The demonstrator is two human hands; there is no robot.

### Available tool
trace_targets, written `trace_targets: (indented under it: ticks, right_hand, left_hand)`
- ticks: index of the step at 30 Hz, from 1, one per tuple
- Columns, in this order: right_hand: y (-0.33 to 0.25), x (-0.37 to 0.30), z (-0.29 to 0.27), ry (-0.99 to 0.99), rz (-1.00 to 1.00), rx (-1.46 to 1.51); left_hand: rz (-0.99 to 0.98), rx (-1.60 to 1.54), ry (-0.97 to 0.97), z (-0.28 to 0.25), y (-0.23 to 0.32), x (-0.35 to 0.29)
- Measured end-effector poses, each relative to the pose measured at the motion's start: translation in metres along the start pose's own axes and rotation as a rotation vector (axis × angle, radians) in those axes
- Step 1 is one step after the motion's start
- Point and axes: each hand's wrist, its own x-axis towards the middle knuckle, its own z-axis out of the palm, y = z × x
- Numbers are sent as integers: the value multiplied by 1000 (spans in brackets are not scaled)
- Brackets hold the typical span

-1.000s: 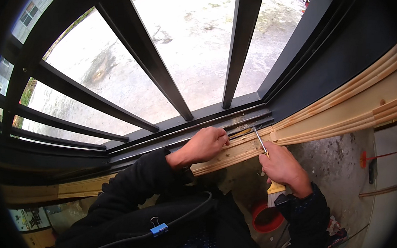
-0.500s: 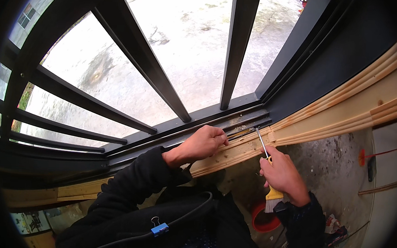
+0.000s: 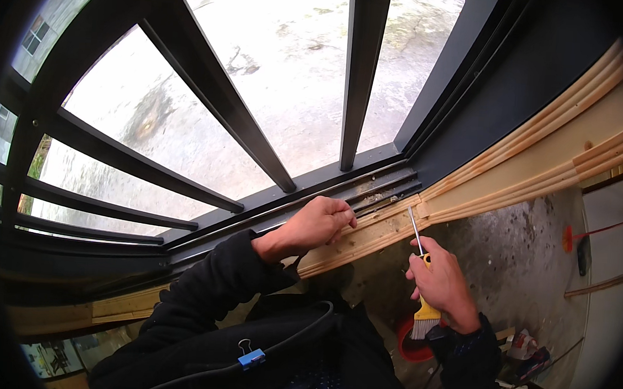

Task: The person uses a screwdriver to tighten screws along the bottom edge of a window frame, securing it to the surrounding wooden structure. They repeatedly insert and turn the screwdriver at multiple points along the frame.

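Observation:
My right hand (image 3: 444,277) is closed round a screwdriver (image 3: 415,229) and a paintbrush (image 3: 427,320). The screwdriver's thin metal shaft points up and away, its tip over the wooden sill (image 3: 366,240). Yellow shows at the handle, and the brush's pale bristles hang below the palm. My left hand (image 3: 316,227) has its fingers curled together at the sill, beside the dark window track (image 3: 347,197). What it pinches, if anything, is hidden. Loose grit and debris (image 3: 382,196) lie in the track near its right end.
Dark metal bars (image 3: 235,99) and a frame rise beyond the track. Wooden trim (image 3: 537,163) runs up to the right. Below my right hand a red bucket (image 3: 414,348) stands on the stained floor (image 3: 499,244). Assorted items (image 3: 528,354) lie at the lower right.
The screwdriver's tip has come out of the debris at the track and back over the sill. My right hand has drawn slightly nearer to me; the left stays nearly in place.

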Motion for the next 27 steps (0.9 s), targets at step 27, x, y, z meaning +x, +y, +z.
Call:
trace_targets:
  ticks: [27]
  right_hand:
    - [33,-28,33,-36,49,105]
  left_hand:
    - [176,496,207,-31,-12,-69]
